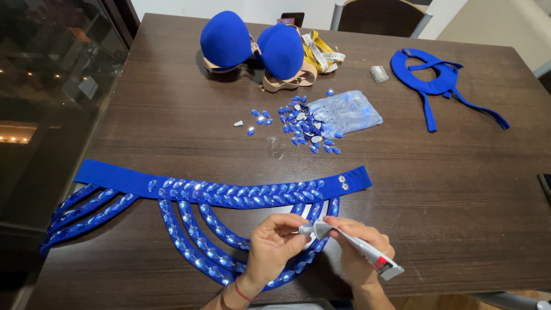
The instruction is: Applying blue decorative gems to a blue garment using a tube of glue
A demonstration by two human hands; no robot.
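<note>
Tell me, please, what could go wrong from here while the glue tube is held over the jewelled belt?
Glue from the tube in the right hand might drip onto the gems already set on the blue belt, dulling them. The left hand rests on the beaded loops and could shift stones that may not be set. The loose gems beside the plastic bag could scatter if brushed.

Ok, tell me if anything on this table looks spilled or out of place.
Blue gems lie scattered loose on the table beside their clear plastic bag, some flipped silver side up. Nothing else stands out.
</note>
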